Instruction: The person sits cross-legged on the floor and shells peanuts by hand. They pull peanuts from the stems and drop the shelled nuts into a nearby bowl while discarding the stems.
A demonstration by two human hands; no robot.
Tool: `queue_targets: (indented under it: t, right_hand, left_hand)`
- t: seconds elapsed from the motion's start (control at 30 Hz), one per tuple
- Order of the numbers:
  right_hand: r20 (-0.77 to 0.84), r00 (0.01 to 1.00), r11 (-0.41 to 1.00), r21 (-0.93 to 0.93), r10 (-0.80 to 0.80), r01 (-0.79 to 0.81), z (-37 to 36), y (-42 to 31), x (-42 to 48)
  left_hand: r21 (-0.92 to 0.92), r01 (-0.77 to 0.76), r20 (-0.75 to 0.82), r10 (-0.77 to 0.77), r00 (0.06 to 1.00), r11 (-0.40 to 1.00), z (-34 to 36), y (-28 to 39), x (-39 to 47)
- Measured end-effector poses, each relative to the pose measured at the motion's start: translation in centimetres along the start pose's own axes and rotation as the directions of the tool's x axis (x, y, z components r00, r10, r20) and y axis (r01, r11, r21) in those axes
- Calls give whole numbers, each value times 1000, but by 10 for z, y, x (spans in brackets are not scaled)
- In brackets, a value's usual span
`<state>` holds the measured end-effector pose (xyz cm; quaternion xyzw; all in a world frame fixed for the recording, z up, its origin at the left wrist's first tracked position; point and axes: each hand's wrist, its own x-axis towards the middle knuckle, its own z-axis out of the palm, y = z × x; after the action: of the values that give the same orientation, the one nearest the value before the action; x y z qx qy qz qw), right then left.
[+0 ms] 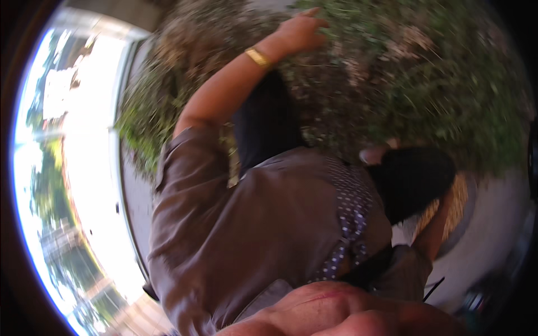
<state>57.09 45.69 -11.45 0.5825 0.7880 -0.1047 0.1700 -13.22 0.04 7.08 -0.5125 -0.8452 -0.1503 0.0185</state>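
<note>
My left hand [303, 32], with a gold-coloured band on its wrist, is stretched out over a wide heap of green and brown plants [420, 96]. It is blurred; some fingers look apart and nothing shows in them. My right forearm [435, 229] runs down behind my dark-clad right knee, which hides the hand. Beside that forearm lies a round, tan, rough-textured thing [459, 206] with a grey edge; I cannot tell what it is. Part of a bare foot [373, 155] shows by the plants.
Both bent knees in dark cloth rise close to the heap. Bright daylight comes through a large opening [94, 126] with a pale frame at the left. Grey floor [496, 214] shows at the right, with blurred dark objects [479, 298] near the lower right rim.
</note>
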Motion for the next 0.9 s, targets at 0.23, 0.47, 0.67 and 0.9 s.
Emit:
queue_targets:
  t: [0.23,0.47,0.67,0.9]
  right_hand:
    - [-154,972,808,540,-180,235,-185,-273,-47]
    - [-92,760,765,-102,-644,636,-179,-470,-33]
    - [-132,859,869,-49,-494,493,-131,-535,21]
    - [-48,944,943,40,-327,329,-98,-531,31]
  left_hand:
    - [-370,-128,311,252,916,920,38,49,35]
    - [-347,0,509,188,840,938,109,30,22]
    - [-491,153,488,126,864,858,103,24,31]
    - [-482,76,585,257,769,873,112,34,20]
